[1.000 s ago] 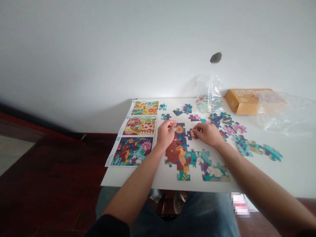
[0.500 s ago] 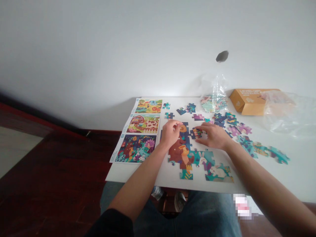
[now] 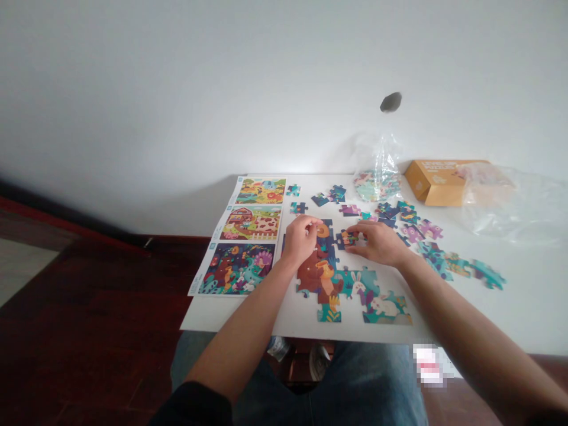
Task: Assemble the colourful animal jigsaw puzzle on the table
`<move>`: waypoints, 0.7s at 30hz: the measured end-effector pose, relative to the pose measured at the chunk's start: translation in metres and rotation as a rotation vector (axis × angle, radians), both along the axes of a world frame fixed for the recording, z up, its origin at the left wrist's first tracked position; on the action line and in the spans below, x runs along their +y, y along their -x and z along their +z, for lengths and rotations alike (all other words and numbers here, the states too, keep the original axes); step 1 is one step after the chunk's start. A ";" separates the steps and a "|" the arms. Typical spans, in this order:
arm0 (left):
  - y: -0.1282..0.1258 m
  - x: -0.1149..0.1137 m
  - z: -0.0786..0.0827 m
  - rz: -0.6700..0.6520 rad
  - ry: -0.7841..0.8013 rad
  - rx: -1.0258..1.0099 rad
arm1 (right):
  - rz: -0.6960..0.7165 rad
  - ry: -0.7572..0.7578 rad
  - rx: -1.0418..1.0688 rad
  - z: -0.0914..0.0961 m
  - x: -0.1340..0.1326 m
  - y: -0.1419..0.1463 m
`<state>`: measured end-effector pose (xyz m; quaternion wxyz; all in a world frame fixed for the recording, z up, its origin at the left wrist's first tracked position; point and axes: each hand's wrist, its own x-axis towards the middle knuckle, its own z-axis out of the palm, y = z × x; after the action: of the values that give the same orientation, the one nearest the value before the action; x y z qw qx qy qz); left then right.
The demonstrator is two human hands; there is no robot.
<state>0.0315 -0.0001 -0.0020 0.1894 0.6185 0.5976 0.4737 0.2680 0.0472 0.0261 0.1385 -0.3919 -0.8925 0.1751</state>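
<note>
A partly joined jigsaw puzzle (image 3: 310, 269) lies on the white table, showing a brown bear, a dog-like animal and white rabbits. Over its upper left part rests my left hand (image 3: 302, 239), fingers curled and pressed together; whatever they may hold is hidden. My right hand (image 3: 377, 241) grips a dark puzzle piece (image 3: 348, 238) between thumb and fingers. This piece lies low over the table, just right of the joined part's upper edge. Loose puzzle pieces (image 3: 350, 210) are scattered beyond both hands.
Left of the puzzle is a picture sheet (image 3: 215, 248) with three printed scenes. Behind stand a clear bag of pieces (image 3: 377, 183) and an orange box (image 3: 439, 183). Another crumpled clear bag (image 3: 506, 201) overlaps the box. A joined strip (image 3: 461, 266) lies at right.
The whole view has shifted slightly, so everything appears a little further left. Both hands and the gripped puzzle piece keep nearly the same place beside the joined part.
</note>
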 end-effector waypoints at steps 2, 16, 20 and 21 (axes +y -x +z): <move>0.000 0.000 0.000 -0.001 0.003 0.008 | -0.005 0.007 0.008 0.002 -0.001 0.001; 0.000 0.000 -0.002 -0.042 0.025 0.103 | -0.009 -0.006 -0.014 -0.001 -0.007 0.008; -0.001 -0.001 -0.002 -0.054 0.030 0.143 | 0.012 -0.032 0.008 -0.002 -0.009 0.012; -0.001 -0.001 -0.003 -0.056 0.029 0.148 | 0.018 -0.034 0.002 -0.003 -0.009 0.013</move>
<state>0.0324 -0.0007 -0.0047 0.1671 0.6655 0.5991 0.4125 0.2554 0.0383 0.0235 0.1444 -0.3814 -0.8987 0.1615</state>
